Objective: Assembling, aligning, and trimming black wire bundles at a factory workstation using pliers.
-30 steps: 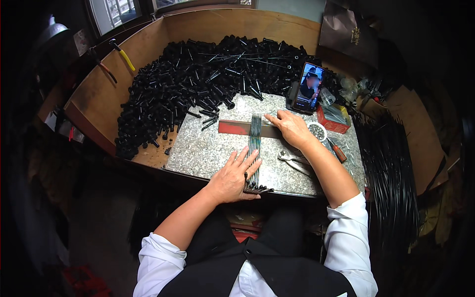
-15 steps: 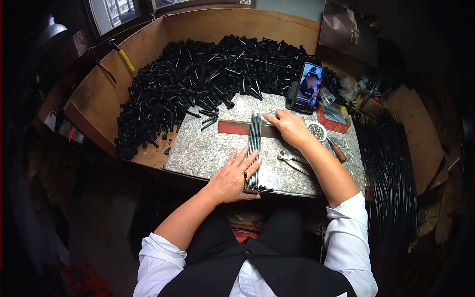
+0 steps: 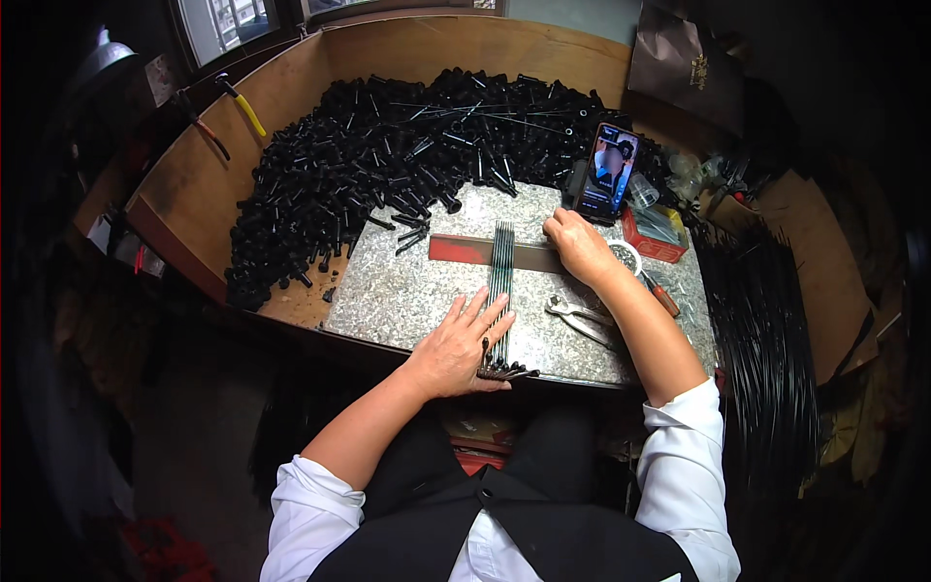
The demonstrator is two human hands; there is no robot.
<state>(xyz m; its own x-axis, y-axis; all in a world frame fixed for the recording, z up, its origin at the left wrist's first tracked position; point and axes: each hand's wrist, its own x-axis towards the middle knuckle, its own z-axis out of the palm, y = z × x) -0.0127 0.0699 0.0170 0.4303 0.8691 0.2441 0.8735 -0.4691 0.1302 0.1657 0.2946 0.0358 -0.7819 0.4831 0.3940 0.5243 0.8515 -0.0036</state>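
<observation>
A row of thin metal rods (image 3: 501,254) lies side by side across a flat bar (image 3: 456,248) with a red left part, on the speckled stone slab (image 3: 388,301). My left hand (image 3: 456,347) rests with spread fingers on the near part of the rods, by their dark knobbed ends. To the right of the rods' far tips, my right hand (image 3: 582,250) is closed, thumb and fingertips drawn together; anything between them is too small to make out. A white dish (image 3: 635,254) of small metal pieces is partly covered by that hand. Pliers (image 3: 579,318) lie below it.
Black tubular parts (image 3: 388,145) are heaped behind the slab, inside a wooden surround (image 3: 465,44). A propped phone (image 3: 608,175), a red box (image 3: 652,233) and an orange-handled tool (image 3: 663,294) stand or lie at the right. Long black rods (image 3: 761,349) hang beyond the slab's right edge.
My right hand has drawn back from the rods' far tips to the right, its extended finger now curled in. My left hand stays on the rods.
</observation>
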